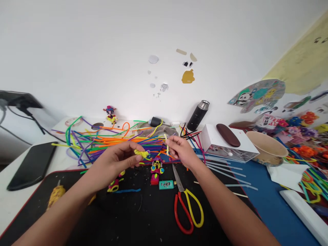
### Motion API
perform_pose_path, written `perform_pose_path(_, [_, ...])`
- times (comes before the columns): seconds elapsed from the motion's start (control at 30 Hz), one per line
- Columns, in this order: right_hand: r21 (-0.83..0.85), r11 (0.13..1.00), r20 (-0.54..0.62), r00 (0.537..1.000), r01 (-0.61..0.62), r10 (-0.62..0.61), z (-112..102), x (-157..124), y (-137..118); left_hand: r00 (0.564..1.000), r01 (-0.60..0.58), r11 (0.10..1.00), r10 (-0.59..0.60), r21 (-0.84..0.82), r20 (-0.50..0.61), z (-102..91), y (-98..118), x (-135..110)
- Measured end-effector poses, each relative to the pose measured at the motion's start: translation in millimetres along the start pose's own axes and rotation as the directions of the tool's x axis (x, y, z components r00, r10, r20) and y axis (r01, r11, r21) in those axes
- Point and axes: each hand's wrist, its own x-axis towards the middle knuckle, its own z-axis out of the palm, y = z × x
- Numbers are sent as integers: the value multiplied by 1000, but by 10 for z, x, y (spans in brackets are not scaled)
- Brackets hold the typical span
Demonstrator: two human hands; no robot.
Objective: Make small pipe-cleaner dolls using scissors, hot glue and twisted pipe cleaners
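My left hand [119,160] pinches a small coiled yellow pipe-cleaner piece [140,153] between thumb and fingers. In my right hand [180,150], the fingertips are closed on a short pale yellow pipe-cleaner piece [167,147], held upright. The two pieces are apart. Below and between the hands, a pink, yellow and blue pipe-cleaner figure [156,168] lies on the black mat [123,218]. Another pink and yellow piece [113,186] is partly hidden under my left hand. Scissors [181,189] with red and yellow handles lie with blades half apart, near a teal lighter-like object [166,185].
A bundle of colored pipe cleaners [128,141] lies behind the hands. A black thermos [198,115], a white box [230,143] and a bowl [266,145] stand back right. A phone [30,164] and a yellow spotted tool [56,196] lie left.
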Motion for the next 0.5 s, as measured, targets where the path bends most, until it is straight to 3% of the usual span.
perform_pose_path(0.1, [161,986,39,999,-33,27,237,-137,30,1000,-19,1000,19,20,-2,5,5,-8])
perform_pose_path(0.3, [206,973,122,990,-98,74,582,-275,-21,999,-48,998,48,35,22,0,-64,22])
perform_pose_path(0.5, [270,958,43,995,-101,93,730,-355,61,995,-101,993,100,57,22,13,-130,45])
